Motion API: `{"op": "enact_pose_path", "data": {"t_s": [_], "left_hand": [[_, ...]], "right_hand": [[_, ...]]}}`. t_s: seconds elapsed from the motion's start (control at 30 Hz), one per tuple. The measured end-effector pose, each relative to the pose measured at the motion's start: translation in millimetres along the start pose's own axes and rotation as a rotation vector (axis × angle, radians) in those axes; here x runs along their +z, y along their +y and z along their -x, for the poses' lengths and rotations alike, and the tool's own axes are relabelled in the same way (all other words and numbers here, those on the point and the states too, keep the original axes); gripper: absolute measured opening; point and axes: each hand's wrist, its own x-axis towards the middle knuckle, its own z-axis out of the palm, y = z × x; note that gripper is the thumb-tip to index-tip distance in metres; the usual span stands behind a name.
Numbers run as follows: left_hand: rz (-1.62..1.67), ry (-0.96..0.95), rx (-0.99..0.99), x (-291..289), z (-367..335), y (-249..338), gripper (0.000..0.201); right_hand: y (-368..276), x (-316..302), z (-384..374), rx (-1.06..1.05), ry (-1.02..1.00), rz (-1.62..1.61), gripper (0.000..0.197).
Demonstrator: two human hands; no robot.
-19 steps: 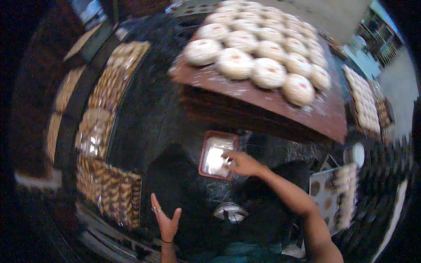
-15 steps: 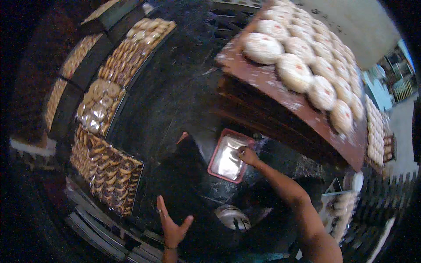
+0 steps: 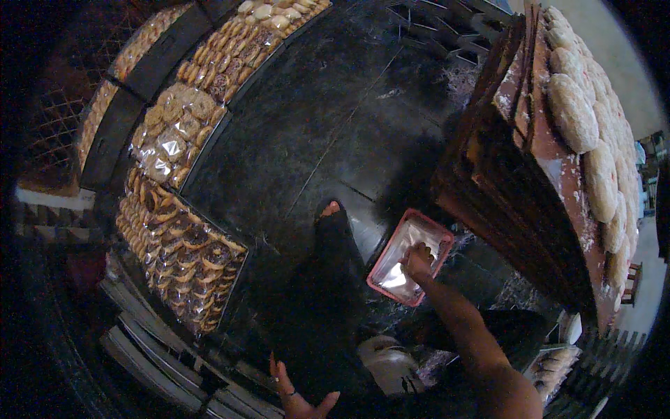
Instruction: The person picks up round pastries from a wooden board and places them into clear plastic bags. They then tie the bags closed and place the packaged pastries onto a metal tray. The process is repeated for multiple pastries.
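Your right hand (image 3: 419, 262) is over the pink-rimmed rectangular tray (image 3: 389, 244), its fingers drawn in and bent toward the glossy pale inside; you cannot tell from this view whether they pinch anything. The tray sits aslant on the dark floor (image 3: 335, 140), near the foot of a stack of wooden boards (image 3: 499, 199). Your left hand (image 3: 300, 403) is at the lower edge, thumb and fingers spread wide and holding nothing, well apart from the tray. Between your hands is a pale rounded object (image 3: 387, 359), its kind unclear, and dark marks on its lower part are too small to read. A bare foot (image 3: 331, 208) shows left of the tray. To your right, round white buns (image 3: 576, 115) crowd the reddish, flour-dusted top board. Metal racks (image 3: 453, 31) stand beyond it. To your left, dark-sided trays run in a curving row: crescent-shaped pastries (image 3: 185, 258) nearest, then round cookies (image 3: 174, 126), then smaller biscuits (image 3: 234, 56), with shiny clear film over the nearer ones; any print there is too small to make out.
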Motion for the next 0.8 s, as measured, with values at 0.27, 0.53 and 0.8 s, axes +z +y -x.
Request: {"op": "enact_pose_path", "data": {"t_s": [0.27, 0.53, 0.8], "left_hand": [[-0.238, 0.251, 0.362, -7.2, 51.1, 57.1, 0.069], [0.938, -0.83, 0.117, 82.5, 140.1, 111.3, 0.038], [1.199, -1.354, 0.13, 66.1, 132.5, 203.6, 0.065]], "right_hand": [[45.3, -43.2, 81.7, -0.47, 0.245, -0.47, 0.016], [51.7, -262.6, 312.3, -0.465, 0.282, -0.692, 0.026], [110.7, -369.2, 510.3, -1.205, 0.17, -0.195, 0.055]]}}
